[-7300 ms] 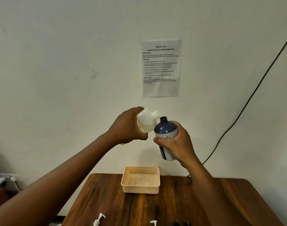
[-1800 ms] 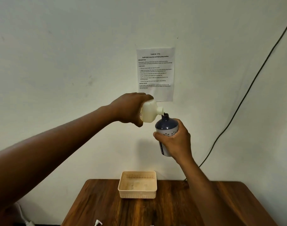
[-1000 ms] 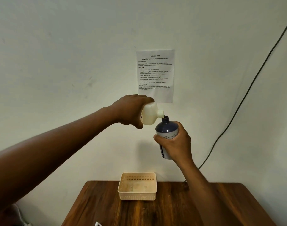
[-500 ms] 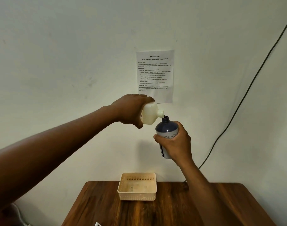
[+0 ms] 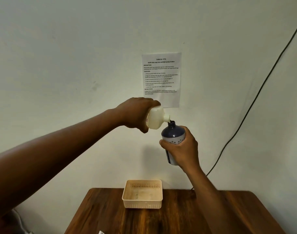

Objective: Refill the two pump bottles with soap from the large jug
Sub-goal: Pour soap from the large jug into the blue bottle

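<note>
White soap jug (image 5: 155,118) gripped in left hand (image 5: 136,114), tipped, spout at open mouth of blue pump bottle (image 5: 173,135) wrapped by right hand (image 5: 182,149), held above table (image 5: 178,220). Fill level not discernible. Judged: first fill underway; second bottle unseen; beige basket (image 5: 142,194) empty.

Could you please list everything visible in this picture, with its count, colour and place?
jug: one, cream-white, tipped sideways, spout at the bottle's mouth
pump bottle: one, dark blue top, pale body, upright, held in the air
basket: one, beige, back of the table
table: one, brown wood, below
paper sheet: one, white, on the wall
cable: one, dark, running down the wall at right
left hand: one, gripping the jug
right hand: one, gripping the pump bottle
</note>
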